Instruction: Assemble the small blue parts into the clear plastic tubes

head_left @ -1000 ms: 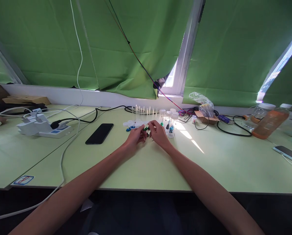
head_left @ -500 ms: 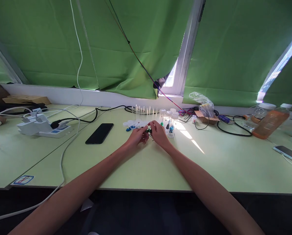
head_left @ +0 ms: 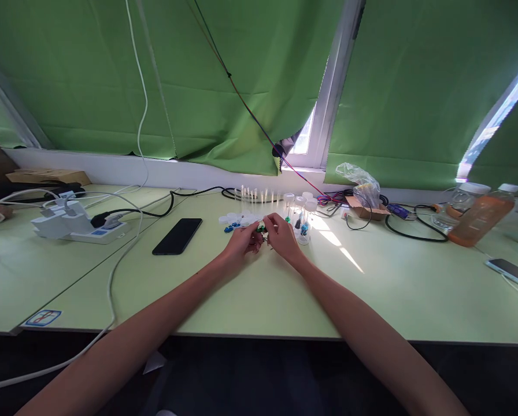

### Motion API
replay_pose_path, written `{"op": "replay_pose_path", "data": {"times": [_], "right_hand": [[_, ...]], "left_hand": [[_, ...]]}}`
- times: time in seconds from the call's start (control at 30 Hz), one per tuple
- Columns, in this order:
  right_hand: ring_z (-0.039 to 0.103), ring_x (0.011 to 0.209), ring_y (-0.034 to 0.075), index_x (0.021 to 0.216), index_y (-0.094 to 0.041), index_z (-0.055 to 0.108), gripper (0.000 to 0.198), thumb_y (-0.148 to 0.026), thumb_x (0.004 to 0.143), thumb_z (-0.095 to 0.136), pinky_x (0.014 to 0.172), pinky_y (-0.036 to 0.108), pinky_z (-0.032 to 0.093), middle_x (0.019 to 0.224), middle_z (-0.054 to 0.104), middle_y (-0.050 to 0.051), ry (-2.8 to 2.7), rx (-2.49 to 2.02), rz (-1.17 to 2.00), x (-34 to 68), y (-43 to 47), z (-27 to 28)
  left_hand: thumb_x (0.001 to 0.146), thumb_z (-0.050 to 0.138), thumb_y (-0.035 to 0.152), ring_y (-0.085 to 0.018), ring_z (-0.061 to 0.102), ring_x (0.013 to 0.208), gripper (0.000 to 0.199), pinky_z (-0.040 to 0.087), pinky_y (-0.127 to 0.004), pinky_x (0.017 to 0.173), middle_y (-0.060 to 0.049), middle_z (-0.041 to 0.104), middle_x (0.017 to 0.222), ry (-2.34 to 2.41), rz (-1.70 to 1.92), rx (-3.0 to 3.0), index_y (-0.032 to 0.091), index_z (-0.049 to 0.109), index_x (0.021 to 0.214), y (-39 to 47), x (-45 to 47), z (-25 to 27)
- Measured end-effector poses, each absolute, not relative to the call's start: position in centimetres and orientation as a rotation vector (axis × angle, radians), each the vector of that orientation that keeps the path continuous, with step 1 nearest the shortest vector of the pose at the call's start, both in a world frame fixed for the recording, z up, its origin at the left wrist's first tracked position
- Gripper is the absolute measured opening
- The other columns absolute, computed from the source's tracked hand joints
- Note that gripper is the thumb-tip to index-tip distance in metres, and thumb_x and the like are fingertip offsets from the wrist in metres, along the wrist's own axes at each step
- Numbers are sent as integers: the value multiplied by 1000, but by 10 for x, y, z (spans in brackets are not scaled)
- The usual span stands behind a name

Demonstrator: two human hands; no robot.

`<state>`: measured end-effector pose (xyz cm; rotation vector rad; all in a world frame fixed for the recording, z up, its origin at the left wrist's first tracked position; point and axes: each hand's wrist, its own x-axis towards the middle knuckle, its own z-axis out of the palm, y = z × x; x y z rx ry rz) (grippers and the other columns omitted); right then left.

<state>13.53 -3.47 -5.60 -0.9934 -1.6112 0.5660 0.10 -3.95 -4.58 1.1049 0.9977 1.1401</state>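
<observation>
Holding one small green piece (head_left: 261, 229) over the counter (head_left: 259, 294), pinched between left hand (head_left: 241, 239) and right hand (head_left: 281, 237), close together, probably to steady something so tiny. Kept just beyond: capped tubes (head_left: 300, 201), upright apparently for easy reach, too crowded to count surely. Also in view: two phones (head_left: 177, 236), one orange bottle (head_left: 480, 219).

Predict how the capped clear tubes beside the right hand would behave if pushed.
The capped clear tubes would probably tip easily, since they stand tall and narrow. A toppled one may roll, as the sides look rounded. They are likely light for their size: only small coloured pieces show inside.
</observation>
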Motion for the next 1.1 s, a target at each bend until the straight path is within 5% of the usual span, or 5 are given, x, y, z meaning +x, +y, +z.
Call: {"op": "replay_pose_path", "data": {"times": [0.63, 1.1], "right_hand": [[45, 47, 12, 80, -22, 55, 34, -47, 95, 36, 54, 24, 34, 50, 43, -6, -1582, -1066, 576, 136, -33, -55], [46, 55, 13, 82, -22, 56, 34, -47, 94, 36, 57, 24, 35, 58, 46, -5, -1614, -1060, 506, 136, -36, -53]], "left_hand": [[75, 69, 50, -11, 50, 45, 40, 34, -25, 42, -4, 57, 57, 958, 1058, 1204, 15, 58, 61, -42, 2, -47], [73, 70, 49, -10, 49, 44, 40, 34, -25, 42, -4, 56, 57, 977, 1090, 1165, 14, 57, 59, -45, 3, -44]]}}
